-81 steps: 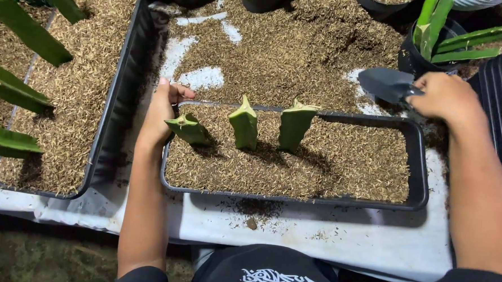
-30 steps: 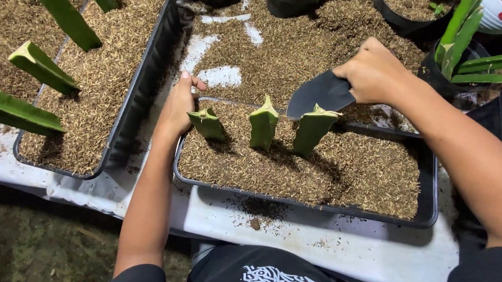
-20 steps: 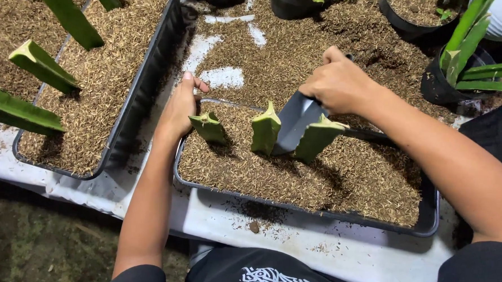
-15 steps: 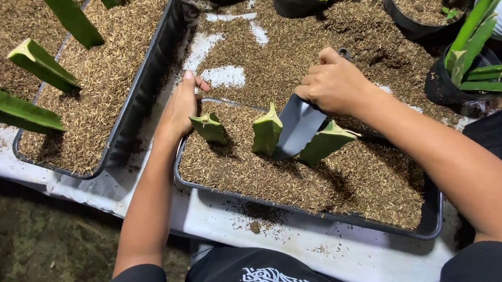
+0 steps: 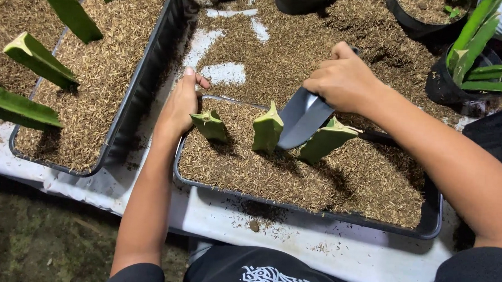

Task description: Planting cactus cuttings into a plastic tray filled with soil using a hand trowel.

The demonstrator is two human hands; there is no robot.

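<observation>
Nearest the body, a white sheet covers the table (image 5: pixel 336 249), and on it sits a shallow black plastic tray filled with brown husk (image 5: pixel 310 212). The left hand (image 5: pixel 180 107) rests on the tray's left end, fingers curled over the rim there, closed on the rim itself; a short green three-ribbed cactus cutting (image 5: pixel 209 125) stands just beside those fingers, to their right. Farther right stand a second upright cutting (image 5: pixel 267 129) and a third, tilted cutting (image 5: pixel 325 141). The right hand (image 5: pixel 346 83) has its fingers wrapped tightly round the handle of a dark grey metal trowel (image 5: pixel 302 119). The blade runs down and leftward from those fingers, its long axis slanting, its tip in the husk between the second and third cuttings, touching or nearly touching both. The right hand is the nearer to that gap. Beyond lie loose husk (image 5: pixel 289 41) and black pots with green stems (image 5: pixel 463 65).
</observation>
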